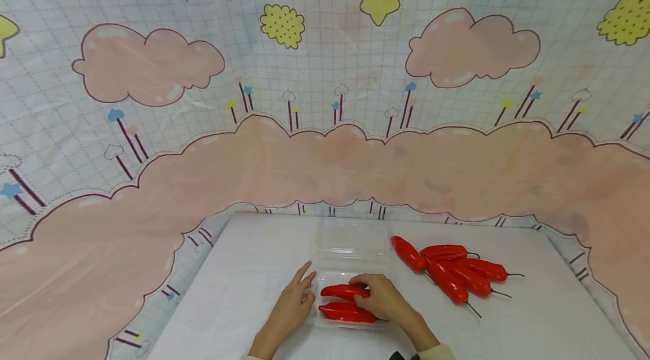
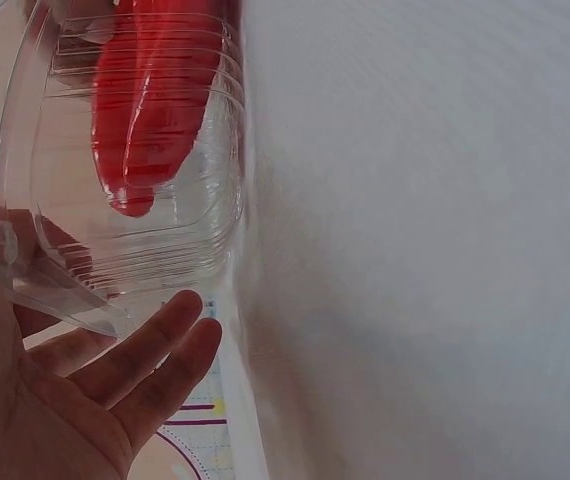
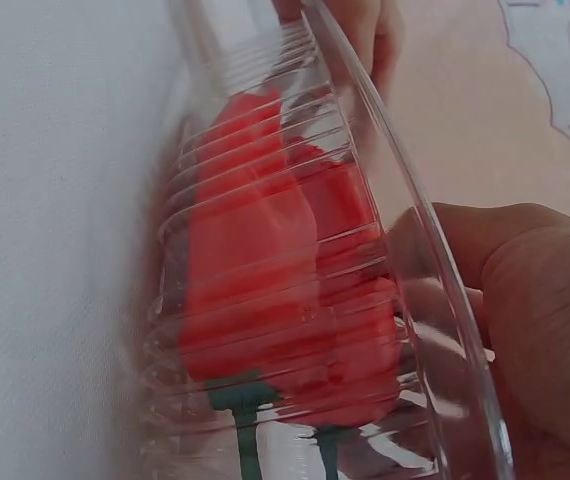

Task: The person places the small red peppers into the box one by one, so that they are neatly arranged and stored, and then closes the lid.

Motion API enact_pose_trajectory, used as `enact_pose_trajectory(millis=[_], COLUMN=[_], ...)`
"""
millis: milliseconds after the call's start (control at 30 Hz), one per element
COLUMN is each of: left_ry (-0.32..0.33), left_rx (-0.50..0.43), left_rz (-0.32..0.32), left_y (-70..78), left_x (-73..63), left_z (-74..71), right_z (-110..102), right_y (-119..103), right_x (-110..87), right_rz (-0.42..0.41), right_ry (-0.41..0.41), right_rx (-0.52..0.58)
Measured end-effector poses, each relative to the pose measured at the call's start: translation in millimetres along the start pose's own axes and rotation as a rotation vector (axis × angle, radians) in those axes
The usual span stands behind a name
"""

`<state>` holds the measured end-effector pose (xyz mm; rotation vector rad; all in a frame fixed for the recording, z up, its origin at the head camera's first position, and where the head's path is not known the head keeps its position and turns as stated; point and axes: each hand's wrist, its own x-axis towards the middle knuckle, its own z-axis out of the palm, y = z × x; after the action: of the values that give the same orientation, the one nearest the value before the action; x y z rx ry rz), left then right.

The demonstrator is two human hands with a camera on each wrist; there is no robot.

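Observation:
A clear plastic clamshell box [image 1: 350, 325] lies in front of me, its hinged lid [image 1: 354, 239] folded back away from me. Two red chili peppers are inside, side by side with tips to the left: a far pepper [image 1: 335, 291] and a near pepper [image 1: 342, 312]. My right hand [image 1: 383, 295] grips the far one from its right end, thumb on the near side and fingers beyond. At the box's left side my left hand [image 1: 291, 306] rests with fingers loosely extended. In the left wrist view its fingers [image 2: 160, 365] spread outside the end wall [image 2: 165, 270].
Several more red chili peppers [image 1: 447, 281] with green stems lie in a loose pile to the right of the box. The white tabletop [image 1: 244, 270] reaches a patterned cloth [image 1: 315, 162] at the back and sides.

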<state>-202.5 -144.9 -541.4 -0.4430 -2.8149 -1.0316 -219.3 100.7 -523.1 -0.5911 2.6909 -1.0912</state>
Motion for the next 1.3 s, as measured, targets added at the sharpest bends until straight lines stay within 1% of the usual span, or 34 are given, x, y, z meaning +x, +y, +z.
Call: enact_pose_trajectory(millis=[267,567,633,767,867,1067,1300], left_ry=[0.012,0.001,0.001,0.007,0.011,0.013,0.014], left_rx=[0.013,0.004,0.003,0.006,0.005,0.004,0.017], left_rz=[0.014,0.012,0.011,0.012,0.017,0.015,0.012], left_y=[-0.9,-2.2,-2.7,-3.3,-3.1,-2.1,-1.9], left_x=[-0.9,-0.9,-0.6,-0.3,-0.4,-0.7,-0.2], left_z=[-0.1,1.2,1.3,1.1,1.0,1.3,0.7], right_z=[2.0,4.9,4.8,2.7,-0.2,-10.7,-23.8], right_y=[-0.1,0.3,0.4,-0.7,-1.7,-6.9,-12.5], right_x=[1.7,2.0,2.1,1.9,1.5,-1.9,-6.1], right_rz=[0.004,-0.033,-0.03,-0.004,0.008,0.008,-0.031], right_ry=[-0.03,0.0,0.0,0.005,0.029,0.074,0.142], right_rx=[-0.008,-0.04,-0.039,0.002,0.037,0.061,0.058])
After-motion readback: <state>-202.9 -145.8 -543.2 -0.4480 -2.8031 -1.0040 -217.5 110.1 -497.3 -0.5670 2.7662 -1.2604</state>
